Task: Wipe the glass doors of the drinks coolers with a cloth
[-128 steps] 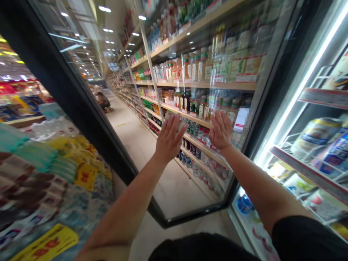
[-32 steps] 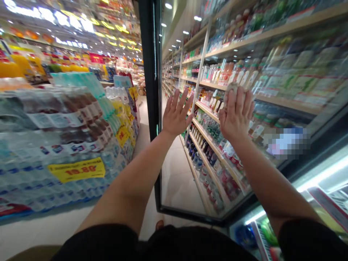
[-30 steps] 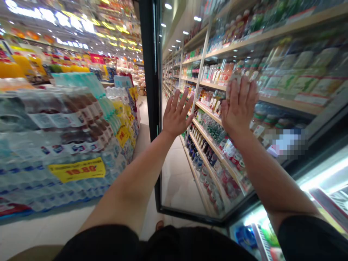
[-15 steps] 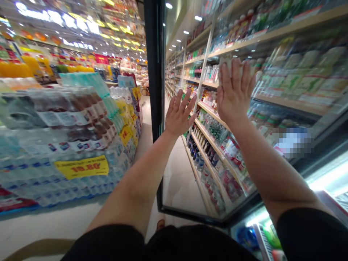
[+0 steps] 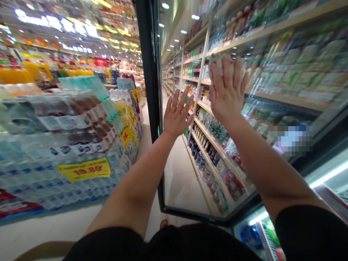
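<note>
A glass fridge door (image 5: 146,90) with a black frame stands swung out in front of me. My left hand (image 5: 178,116) lies flat on the glass near the frame, fingers spread and holding nothing. My right hand (image 5: 227,92) is higher up and to the right, pressing a pale crumpled cloth (image 5: 217,59) against the glass. The cloth shows just above its fingertips. Both bare forearms reach up from black sleeves.
Shrink-wrapped packs of bottled drinks with a yellow price tag (image 5: 83,169) are stacked at left. Through the glass I see an aisle floor (image 5: 179,174) and long shelves of bottles (image 5: 214,152). The lit fridge interior (image 5: 326,175) is at lower right.
My right hand has slid the cloth upward and a little left on the glass. My left hand has stayed flat in nearly the same spot. Since the earliest frame my view has turned left.
</note>
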Motion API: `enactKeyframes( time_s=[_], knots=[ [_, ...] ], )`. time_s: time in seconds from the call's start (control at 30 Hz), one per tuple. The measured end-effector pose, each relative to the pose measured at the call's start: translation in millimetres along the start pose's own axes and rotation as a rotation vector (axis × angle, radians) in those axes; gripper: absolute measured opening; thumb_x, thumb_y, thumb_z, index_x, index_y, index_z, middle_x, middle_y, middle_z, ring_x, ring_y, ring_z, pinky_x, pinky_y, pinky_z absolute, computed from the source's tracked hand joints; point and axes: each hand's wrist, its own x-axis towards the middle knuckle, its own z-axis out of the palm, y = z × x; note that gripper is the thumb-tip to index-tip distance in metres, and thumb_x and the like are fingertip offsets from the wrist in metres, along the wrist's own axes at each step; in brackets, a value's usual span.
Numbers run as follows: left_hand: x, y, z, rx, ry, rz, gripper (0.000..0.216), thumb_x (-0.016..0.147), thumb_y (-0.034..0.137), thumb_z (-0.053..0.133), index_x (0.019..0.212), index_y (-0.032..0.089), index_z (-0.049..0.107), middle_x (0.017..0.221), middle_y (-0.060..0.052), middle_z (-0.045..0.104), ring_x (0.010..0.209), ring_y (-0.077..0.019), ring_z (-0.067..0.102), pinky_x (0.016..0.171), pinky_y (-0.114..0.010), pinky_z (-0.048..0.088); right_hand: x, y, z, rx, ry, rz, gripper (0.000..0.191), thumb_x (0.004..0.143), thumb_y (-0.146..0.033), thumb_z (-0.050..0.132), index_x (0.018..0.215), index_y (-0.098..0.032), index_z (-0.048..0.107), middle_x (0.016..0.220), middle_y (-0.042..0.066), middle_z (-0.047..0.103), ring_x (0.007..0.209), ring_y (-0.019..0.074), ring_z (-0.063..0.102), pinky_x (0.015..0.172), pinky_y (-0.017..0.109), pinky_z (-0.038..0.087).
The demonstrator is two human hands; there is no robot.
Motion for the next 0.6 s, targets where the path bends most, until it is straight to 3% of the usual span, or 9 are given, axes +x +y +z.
enactKeyframes(
  time_s=[0.1, 0.23, 0.3, 0.43, 0.5, 0.6],
  knots=[
    [0, 0, 0, -0.018, -0.010, -0.007, 0.064, 0.104, 0.057, 0.030, 0.159, 0.025, 0.030, 0.169, -0.002, 0.024, 0.157, -0.0156, -0.010, 0.132, -0.045, 0.005, -26, -8, 12, 0.006, -0.004, -0.050, 0.060, 0.103, -0.036, 0.034, 0.163, -0.031, 0.025, 0.170, 0.004, 0.026, 0.159, 0.0311, 0.013, 0.125, 0.065, 0.015],
    [1, 0, 0, -0.034, -0.032, -0.016, 0.065, 0.103, 0.059, 0.027, 0.159, 0.025, 0.030, 0.170, 0.002, 0.021, 0.156, -0.0139, -0.013, 0.132, -0.043, -0.001, -48, -3, 7, 0.063, -0.165, -0.170, 0.056, 0.104, -0.038, 0.036, 0.159, -0.034, 0.033, 0.168, 0.002, 0.032, 0.158, 0.0316, 0.021, 0.125, 0.065, 0.015],
    [2, -1, 1, -0.027, -0.049, -0.021, 0.067, 0.102, 0.061, 0.023, 0.158, 0.025, 0.030, 0.170, 0.005, 0.018, 0.154, -0.0112, -0.019, 0.132, -0.040, -0.007, -38, 10, -6, 0.057, -0.192, -0.092, 0.057, 0.103, -0.041, 0.034, 0.160, -0.033, 0.032, 0.169, 0.002, 0.028, 0.158, 0.0326, 0.018, 0.125, 0.068, 0.010],
    [4, -2, 2, -0.024, -0.092, -0.043, 0.069, 0.100, 0.062, 0.014, 0.158, 0.027, 0.028, 0.168, 0.015, 0.017, 0.149, -0.0050, -0.030, 0.128, -0.032, -0.020, -26, 31, -26, -0.030, -0.112, 0.156, 0.062, 0.104, -0.045, 0.024, 0.164, -0.029, 0.020, 0.173, 0.002, 0.014, 0.160, 0.0327, 0.006, 0.127, 0.065, 0.002],
    [4, -1, 0, -0.046, -0.102, -0.041, 0.071, 0.099, 0.063, 0.012, 0.158, 0.027, 0.027, 0.167, 0.016, 0.018, 0.148, -0.0047, -0.031, 0.126, -0.031, -0.025, -40, 31, -24, -0.036, -0.110, 0.177, 0.064, 0.104, -0.044, 0.024, 0.165, -0.026, 0.019, 0.173, 0.003, 0.012, 0.160, 0.0330, 0.003, 0.126, 0.065, 0.005],
    [4, 0, -2, -0.052, -0.093, -0.028, 0.072, 0.100, 0.063, 0.012, 0.159, 0.025, 0.027, 0.168, 0.013, 0.018, 0.149, -0.0067, -0.029, 0.128, -0.034, -0.021, -67, 28, -16, 0.017, -0.184, 0.099, 0.062, 0.102, -0.042, 0.032, 0.162, -0.027, 0.030, 0.171, 0.004, 0.023, 0.159, 0.0346, 0.010, 0.124, 0.069, 0.011]
  ],
)
